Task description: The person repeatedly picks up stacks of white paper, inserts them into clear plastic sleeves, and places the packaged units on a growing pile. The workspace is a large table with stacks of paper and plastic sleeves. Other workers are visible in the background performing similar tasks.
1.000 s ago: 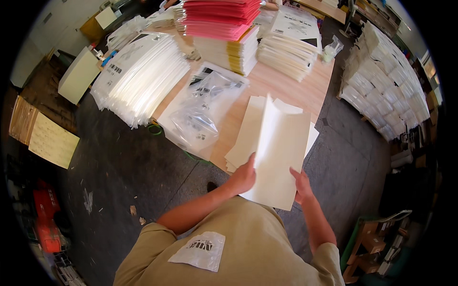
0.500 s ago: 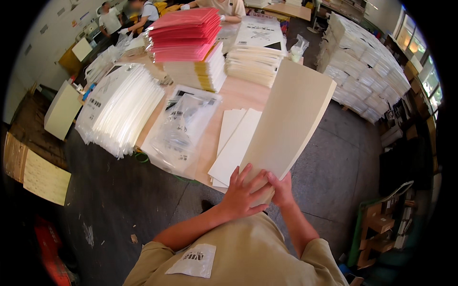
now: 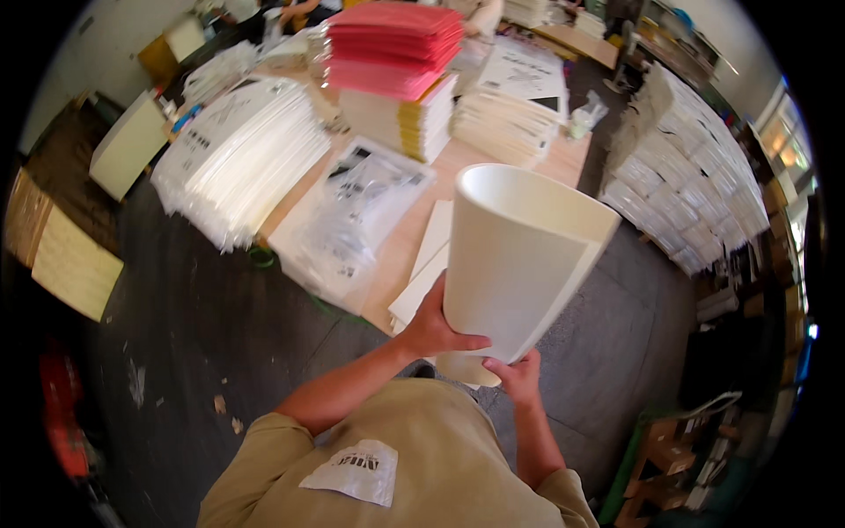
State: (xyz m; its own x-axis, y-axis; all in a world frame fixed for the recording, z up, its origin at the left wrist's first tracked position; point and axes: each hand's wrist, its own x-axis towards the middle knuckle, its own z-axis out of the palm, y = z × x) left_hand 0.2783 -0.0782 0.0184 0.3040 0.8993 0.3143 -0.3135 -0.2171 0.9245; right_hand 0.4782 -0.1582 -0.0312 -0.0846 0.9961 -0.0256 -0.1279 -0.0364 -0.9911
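Observation:
A stack of cream paper sheets (image 3: 519,273) is bent into a wide curl in front of me, its open top facing up and away. My left hand (image 3: 433,324) grips its lower left side, with the thumb across the front. Low on the right, my right hand (image 3: 518,377) pinches the bottom edge, its thumb in front and its other fingers partly hidden. Behind the curl, more pale sheets (image 3: 431,280) lie on the wooden table (image 3: 563,170), partly covered from view. Left of them is a clear printed plastic bag (image 3: 348,220).
A plastic-wrapped stack (image 3: 242,150) fills the table's left end. Red packets (image 3: 392,44) sit on white stacks at the back, beside another printed stack (image 3: 515,97). A wrapped pallet load (image 3: 682,167) stands to the right. Another person (image 3: 480,16) is across the table.
The paper was a flat, slightly bowed slab; now it is curled into an open tube shape. My left hand has shifted from fingers spread on its face to gripping its left side.

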